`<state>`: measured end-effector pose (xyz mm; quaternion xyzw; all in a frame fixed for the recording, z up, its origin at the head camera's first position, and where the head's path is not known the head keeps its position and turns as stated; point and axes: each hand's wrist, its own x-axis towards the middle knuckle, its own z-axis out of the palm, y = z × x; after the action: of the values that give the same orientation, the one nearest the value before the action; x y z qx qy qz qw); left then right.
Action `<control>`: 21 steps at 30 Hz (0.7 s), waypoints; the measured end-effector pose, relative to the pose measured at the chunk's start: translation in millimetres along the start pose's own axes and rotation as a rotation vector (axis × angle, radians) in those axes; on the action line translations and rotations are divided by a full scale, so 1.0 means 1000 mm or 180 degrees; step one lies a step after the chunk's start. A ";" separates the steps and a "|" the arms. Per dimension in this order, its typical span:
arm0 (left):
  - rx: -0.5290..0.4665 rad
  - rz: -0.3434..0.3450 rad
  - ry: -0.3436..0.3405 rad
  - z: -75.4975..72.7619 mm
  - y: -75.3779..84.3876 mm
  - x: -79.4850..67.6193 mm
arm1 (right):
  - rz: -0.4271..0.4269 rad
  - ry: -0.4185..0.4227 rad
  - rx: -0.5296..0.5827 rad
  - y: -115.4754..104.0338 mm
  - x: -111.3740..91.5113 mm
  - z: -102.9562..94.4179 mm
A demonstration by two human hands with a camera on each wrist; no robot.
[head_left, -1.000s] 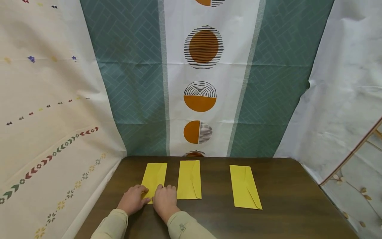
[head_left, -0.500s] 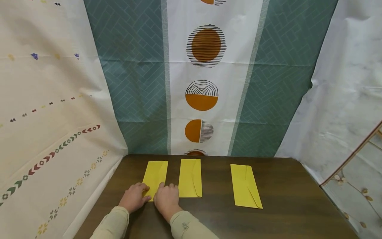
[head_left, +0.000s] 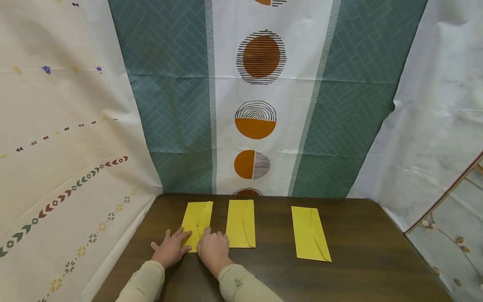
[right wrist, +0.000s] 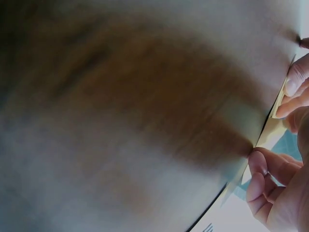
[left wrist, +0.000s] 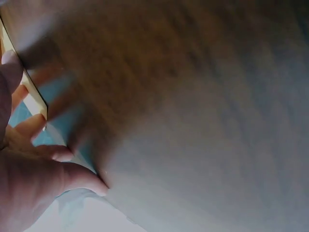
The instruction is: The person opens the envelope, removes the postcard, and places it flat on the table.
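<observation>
**Brown desk [head_left: 271, 277], rounded far corners**

We log dark wood with a slight shine; the wrist views show blurry reflections in it. On top, we count three yellow pieces lying flat, flap side up: left envelope [head_left: 194, 212], middle envelope [head_left: 240, 224] near it, right envelope [head_left: 311, 235] across a wider gap. All run lengthwise away from us.

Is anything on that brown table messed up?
The rectangular yellow paper envelope on the right looks a bit odd: it lies farther from the middle envelope than the left envelope does. I see nothing spilled or torn.
</observation>
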<state>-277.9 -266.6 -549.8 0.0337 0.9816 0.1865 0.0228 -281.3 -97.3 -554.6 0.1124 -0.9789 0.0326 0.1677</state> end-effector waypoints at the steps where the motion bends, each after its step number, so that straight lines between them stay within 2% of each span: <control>1: -0.0048 -0.0031 -0.0048 0.000 0.001 -0.001 | -0.0004 -0.0021 0.0001 0.001 0.001 0.000; 8: -0.0122 -0.0091 -0.0175 -0.004 0.005 -0.003 | 0.0001 -0.0144 0.0025 0.004 0.002 -0.001; 13: -0.0113 -0.0125 -0.0190 -0.006 0.005 -0.002 | 0.0030 -0.0117 0.0070 0.005 0.002 -0.003; 21: -0.0132 -0.0141 -0.0225 -0.008 0.001 -0.001 | 0.0238 -0.0122 0.0426 0.013 0.005 -0.002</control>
<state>-277.7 -268.8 -541.8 0.0181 0.9766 0.2049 0.0623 -288.1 -85.2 -551.5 0.0874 -0.9811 0.1019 0.1397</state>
